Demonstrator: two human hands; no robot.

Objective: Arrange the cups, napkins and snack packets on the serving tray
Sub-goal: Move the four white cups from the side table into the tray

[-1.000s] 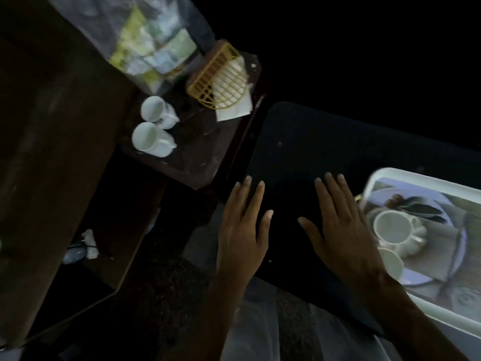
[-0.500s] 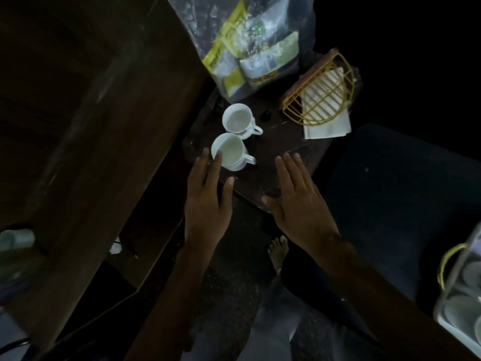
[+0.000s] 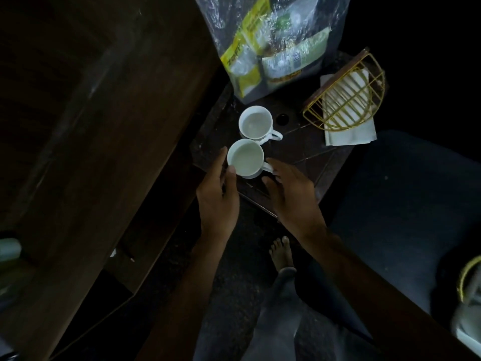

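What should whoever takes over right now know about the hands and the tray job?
Left hand: thumb and fingers bracket the near cup; firm grip not clear.
Right hand: open, fingertips by that cup's handle.
Far cup, bagged snack packets and napkins in the wire holder all sit on the dark side table.
Tray: only a white edge shows, far right.
Done: none of these is on it.
Left: carry all across.
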